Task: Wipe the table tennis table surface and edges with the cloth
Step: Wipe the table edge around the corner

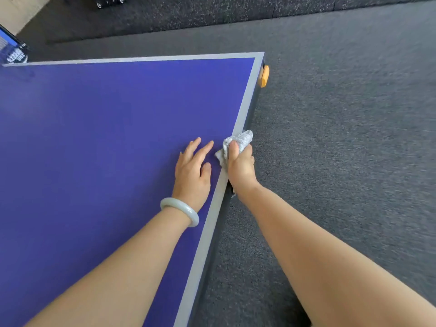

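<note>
The table tennis table (99, 142) has a blue top with a grey border line along its far and right edges. My right hand (240, 168) grips a crumpled grey cloth (238, 140) against the right edge (245, 114), thumb on top, fingers hidden down the side. My left hand (192, 171) rests flat on the blue surface just left of it, fingers straight and spread. A pale bangle (180, 210) circles my left wrist.
An orange corner guard (263, 76) sticks out below the table's far right corner. Grey carpet (342, 138) covers the floor to the right and beyond. The net post and net end (14, 53) stand at far left. A wheeled object (111, 1) stands at the top.
</note>
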The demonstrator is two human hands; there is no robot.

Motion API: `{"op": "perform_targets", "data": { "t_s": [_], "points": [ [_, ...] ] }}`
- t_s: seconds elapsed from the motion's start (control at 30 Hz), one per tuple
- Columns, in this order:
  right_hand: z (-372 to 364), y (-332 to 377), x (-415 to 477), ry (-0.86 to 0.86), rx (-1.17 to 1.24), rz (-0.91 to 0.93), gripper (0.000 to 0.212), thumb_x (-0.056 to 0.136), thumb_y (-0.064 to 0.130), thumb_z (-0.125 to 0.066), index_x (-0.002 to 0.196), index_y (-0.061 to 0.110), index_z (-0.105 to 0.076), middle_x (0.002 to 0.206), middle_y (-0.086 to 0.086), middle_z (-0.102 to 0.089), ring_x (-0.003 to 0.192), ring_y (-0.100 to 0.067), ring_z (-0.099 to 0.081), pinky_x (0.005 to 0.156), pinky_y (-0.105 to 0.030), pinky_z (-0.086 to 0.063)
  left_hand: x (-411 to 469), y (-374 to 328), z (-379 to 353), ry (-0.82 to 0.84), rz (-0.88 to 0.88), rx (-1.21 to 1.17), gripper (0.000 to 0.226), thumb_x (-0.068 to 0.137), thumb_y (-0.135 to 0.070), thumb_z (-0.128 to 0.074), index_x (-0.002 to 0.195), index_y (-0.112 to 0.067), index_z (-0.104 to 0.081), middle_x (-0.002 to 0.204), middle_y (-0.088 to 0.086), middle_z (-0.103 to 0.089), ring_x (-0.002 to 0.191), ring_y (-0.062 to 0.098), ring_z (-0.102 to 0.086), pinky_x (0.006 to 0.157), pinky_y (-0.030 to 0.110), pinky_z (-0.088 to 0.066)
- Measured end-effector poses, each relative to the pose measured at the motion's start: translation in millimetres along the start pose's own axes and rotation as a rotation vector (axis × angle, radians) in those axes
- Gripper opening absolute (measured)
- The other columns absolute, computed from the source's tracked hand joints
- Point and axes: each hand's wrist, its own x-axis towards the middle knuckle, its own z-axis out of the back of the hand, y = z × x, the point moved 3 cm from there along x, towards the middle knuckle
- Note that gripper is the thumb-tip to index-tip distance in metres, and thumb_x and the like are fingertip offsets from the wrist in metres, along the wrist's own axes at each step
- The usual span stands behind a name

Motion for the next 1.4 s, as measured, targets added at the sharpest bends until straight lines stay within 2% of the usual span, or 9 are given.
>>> {"op": "perform_targets", "data": {
  "t_s": [0.13,0.27,0.37,0.5,0.7,0.97,1.07,1.17,1.4],
  "points": [
    [3,2,-6,-0.03,-0.111,0.034,0.062,0.105,0.047,-0.033,0.147,0.002,-0.029,0.149,-0.022,-0.036,0.135,-0.037,-0.037,0.111,-0.046,-0.03,-92,31,23,0.115,-0.097,0.208,0.055,0.104,-0.023,-0.041,0.155,-0.031,-0.022,0.164,-0.006,-0.008,0.151,0.01,0.003,0.123,0.037,0.002],
    [-15,-35,-76,-0.032,-0.089,0.027,0.061,0.105,0.044,-0.036,0.15,0.004,-0.026,0.152,-0.021,-0.033,0.137,-0.035,-0.035,0.11,-0.042,-0.029,-181,90,44,0.292,0.015,0.547,0.062,0.094,-0.063,0.004,0.148,-0.042,0.024,0.156,-0.015,0.035,0.142,0.007,0.035,0.121,0.042,0.012],
    [-31,-91,-159,-0.032,-0.036,0.032,0.061,0.104,0.041,-0.038,0.156,0.012,-0.021,0.157,-0.016,-0.029,0.141,-0.03,-0.032,0.112,-0.037,-0.027,-202,104,42,0.272,0.016,0.59,0.059,0.092,-0.058,0.015,0.145,-0.039,0.032,0.153,-0.013,0.041,0.143,0.012,0.036,0.122,0.047,0.009],
    [-39,-113,-187,-0.066,0.028,-0.04,0.06,0.104,0.044,-0.039,0.155,0.017,-0.024,0.149,-0.015,-0.038,0.134,-0.03,-0.042,0.102,-0.031,-0.031,-206,103,33,0.135,-0.014,0.599,0.059,0.094,-0.049,0.01,0.151,-0.036,0.022,0.162,-0.007,0.024,0.15,0.018,0.021,0.122,0.05,0.002],
    [-31,-76,-145,-0.11,-0.075,-0.001,0.065,0.104,0.052,-0.033,0.147,0.003,-0.031,0.148,-0.021,-0.039,0.135,-0.037,-0.039,0.112,-0.047,-0.032,-205,106,30,0.093,-0.034,0.578,0.063,0.094,-0.047,0.009,0.156,-0.034,0.008,0.165,-0.005,0.011,0.152,0.02,0.012,0.122,0.052,0.0],
    [-59,-183,-309,-0.05,0.035,0.052,0.054,0.102,0.043,-0.04,0.149,0.016,-0.035,0.131,-0.008,-0.052,0.121,-0.023,-0.051,0.102,-0.037,-0.042,-203,108,27,0.064,-0.04,0.546,0.059,0.097,-0.041,0.0,0.156,-0.035,0.005,0.166,-0.005,0.008,0.152,0.021,0.009,0.122,0.052,0.001],
    [-59,-175,-284,-0.063,0.013,0.038,0.048,0.103,0.046,-0.039,0.138,0.014,-0.041,0.13,-0.01,-0.052,0.118,-0.022,-0.052,0.103,-0.037,-0.042,-204,109,28,0.065,-0.044,0.533,0.059,0.098,-0.041,0.0,0.156,-0.036,0.003,0.166,-0.005,0.007,0.152,0.021,0.008,0.122,0.052,0.0],
    [-54,-156,-247,-0.152,-0.028,-0.011,0.055,0.105,0.046,-0.038,0.144,0.009,-0.04,0.139,-0.017,-0.052,0.126,-0.03,-0.052,0.096,-0.027,-0.037,-204,111,28,0.052,-0.052,0.51,0.06,0.097,-0.042,-0.001,0.157,-0.036,-0.001,0.166,-0.005,0.004,0.153,0.021,0.006,0.122,0.052,0.0],
    [-52,-155,-240,-0.133,-0.123,0.023,0.062,0.104,0.053,-0.033,0.139,0.002,-0.036,0.138,-0.021,-0.046,0.126,-0.037,-0.046,0.102,-0.041,-0.036,-203,112,29,0.041,-0.069,0.486,0.055,0.104,-0.041,-0.018,0.157,-0.034,-0.008,0.166,-0.004,-0.001,0.153,0.021,0.003,0.122,0.052,0.001]
  ]
}}
